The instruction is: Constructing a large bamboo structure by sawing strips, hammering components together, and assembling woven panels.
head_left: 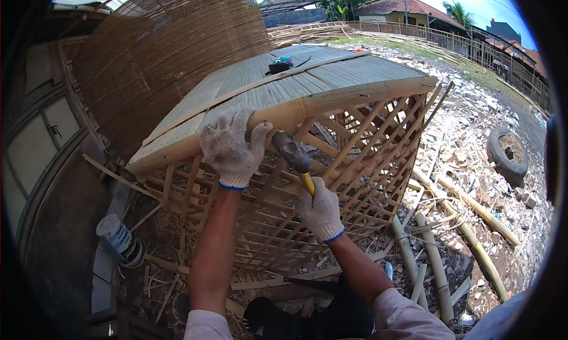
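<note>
A bamboo structure with a slatted top (331, 77) and a lattice side (355, 145) stands before me. A thick bamboo pole (331, 102) edges the top. Against this pole's left part, my gloved left hand (234, 145) is closed, its thumb and fingers close together; whatever they pinch is too small to make out. My right hand (320, 210), also gloved, grips a hammer (296, 156) by its yellow handle. The dark hammer head is just right of my left thumb, below the pole. A nail (364, 96) sticks out farther right along the pole.
A tape measure (280, 64) lies on the slats beside a long bamboo strip (236, 91). At lower left stands a white and dark bucket (120, 240). Bamboo poles (435, 263) and rubble cover the ground at right, with an old tyre (507, 155). A woven screen (154, 62) rises behind.
</note>
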A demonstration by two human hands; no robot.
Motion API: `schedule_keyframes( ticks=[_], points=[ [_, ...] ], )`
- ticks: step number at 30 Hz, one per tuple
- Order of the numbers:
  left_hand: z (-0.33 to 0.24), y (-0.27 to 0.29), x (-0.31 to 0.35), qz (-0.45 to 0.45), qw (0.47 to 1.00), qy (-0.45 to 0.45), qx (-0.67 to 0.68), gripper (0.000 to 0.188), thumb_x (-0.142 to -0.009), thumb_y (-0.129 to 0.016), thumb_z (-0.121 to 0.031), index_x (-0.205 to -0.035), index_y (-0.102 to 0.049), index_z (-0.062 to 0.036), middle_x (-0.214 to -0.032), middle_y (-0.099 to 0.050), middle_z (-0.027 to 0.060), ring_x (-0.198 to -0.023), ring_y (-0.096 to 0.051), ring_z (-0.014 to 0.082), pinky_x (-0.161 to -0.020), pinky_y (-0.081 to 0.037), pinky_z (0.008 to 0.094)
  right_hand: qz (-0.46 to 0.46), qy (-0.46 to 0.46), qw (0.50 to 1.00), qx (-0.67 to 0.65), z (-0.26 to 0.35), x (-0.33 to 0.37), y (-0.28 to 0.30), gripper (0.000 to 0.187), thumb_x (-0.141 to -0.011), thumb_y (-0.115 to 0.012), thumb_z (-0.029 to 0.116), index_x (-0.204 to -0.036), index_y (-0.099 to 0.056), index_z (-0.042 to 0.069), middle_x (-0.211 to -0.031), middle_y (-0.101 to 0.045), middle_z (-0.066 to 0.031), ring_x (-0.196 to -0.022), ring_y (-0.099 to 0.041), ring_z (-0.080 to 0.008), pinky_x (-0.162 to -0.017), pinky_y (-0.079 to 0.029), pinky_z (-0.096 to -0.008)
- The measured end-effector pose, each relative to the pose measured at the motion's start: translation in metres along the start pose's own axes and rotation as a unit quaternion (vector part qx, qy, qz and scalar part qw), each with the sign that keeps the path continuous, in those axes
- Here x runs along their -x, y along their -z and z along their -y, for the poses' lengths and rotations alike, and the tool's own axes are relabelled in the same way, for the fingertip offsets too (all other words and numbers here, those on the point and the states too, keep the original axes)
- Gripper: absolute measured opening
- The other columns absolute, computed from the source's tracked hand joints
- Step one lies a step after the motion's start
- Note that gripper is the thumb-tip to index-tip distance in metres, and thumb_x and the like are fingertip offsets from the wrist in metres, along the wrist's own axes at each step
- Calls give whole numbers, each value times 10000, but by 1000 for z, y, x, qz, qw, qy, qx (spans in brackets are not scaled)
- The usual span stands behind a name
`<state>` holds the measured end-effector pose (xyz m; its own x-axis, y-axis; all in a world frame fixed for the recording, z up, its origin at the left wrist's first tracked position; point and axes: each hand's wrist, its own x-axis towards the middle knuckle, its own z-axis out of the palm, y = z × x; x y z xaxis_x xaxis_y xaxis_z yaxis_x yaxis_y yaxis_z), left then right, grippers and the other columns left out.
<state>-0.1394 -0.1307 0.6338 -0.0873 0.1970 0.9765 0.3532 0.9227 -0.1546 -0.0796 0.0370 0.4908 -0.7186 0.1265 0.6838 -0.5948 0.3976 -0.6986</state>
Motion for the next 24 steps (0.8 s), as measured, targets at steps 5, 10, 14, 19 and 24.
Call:
schedule_keyframes(
  ticks=[5,10,14,19,24],
  points=[
    [-1,-1,0,18,1000,19,-4,373,-876,-780,-437,-1061,-765,-114,-1084,-719,90,-1071,-639,336,-973,-463,508,43,-51,998,16,9,-8,4,179,-1002,-612,145,-1138,-580,32,-769,-667,-231,-755,-707,-458,-638,-528,-491],
    [6,-5,4,-21,999,-28,-1,337,-887,-779,-399,-1074,-768,-119,-1077,-721,89,-1071,-642,336,-974,-462,508,-44,38,998,-34,9,2,14,224,-954,-681,131,-1139,-599,37,-784,-690,-208,-733,-719,-428,-634,-545,-482],
    [9,-10,3,-53,997,-56,-32,356,-904,-760,-465,-1089,-770,-161,-1083,-731,55,-898,-673,299,-898,-497,471,-99,214,972,21,17,-16,16,225,-909,-712,86,-1106,-613,39,-778,-693,-166,-695,-723,-390,-609,-554,-451],
    [9,-1,9,-7,1000,-25,-12,345,-860,-749,-280,-1174,-756,-137,-1114,-719,88,-1071,-647,343,-990,-457,528,-47,70,996,16,36,-20,13,167,-948,-671,79,-1103,-618,45,-791,-700,-172,-698,-730,-371,-600,-554,-446],
    [9,-4,2,-21,998,-39,-54,354,-927,-722,-480,-1114,-775,-185,-1046,-745,45,-884,-676,300,-838,-517,471,-51,148,987,25,23,-25,10,201,-944,-678,82,-1132,-616,47,-752,-686,-177,-676,-721,-384,-606,-558,-436]
  ],
)
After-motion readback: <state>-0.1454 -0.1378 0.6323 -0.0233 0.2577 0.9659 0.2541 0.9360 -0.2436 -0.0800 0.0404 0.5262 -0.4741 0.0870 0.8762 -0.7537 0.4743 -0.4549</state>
